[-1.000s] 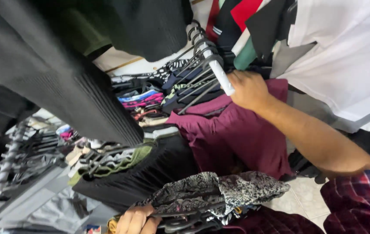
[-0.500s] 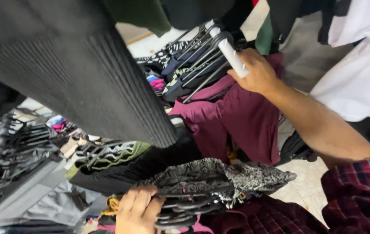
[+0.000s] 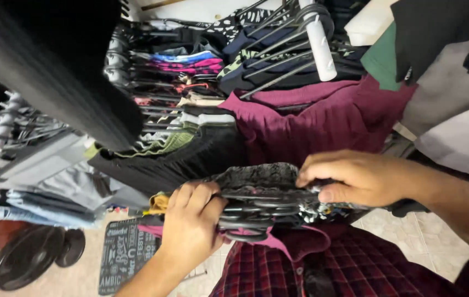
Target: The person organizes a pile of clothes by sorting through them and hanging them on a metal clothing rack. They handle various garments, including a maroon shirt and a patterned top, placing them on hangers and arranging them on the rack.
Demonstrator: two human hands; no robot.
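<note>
A dark rectangular mat (image 3: pixel 121 256) with pale lettering lies on the floor.

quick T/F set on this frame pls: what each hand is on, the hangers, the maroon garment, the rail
1. The left hand grips a bunch of black plastic hangers. True.
2. The right hand holds the white cylindrical rail. False: it rests on the grey-and-black patterned garment atop the bunch of hangers, apart from the rail.
3. The maroon fabric garment hangs on the rail, behind the hands. True.
4. The patterned garment lies on the floor. False: it sits on the hangers held between both hands.
5. The person wears a plain white sleeve. False: a red-and-dark plaid shirt shows at the bottom.
</note>
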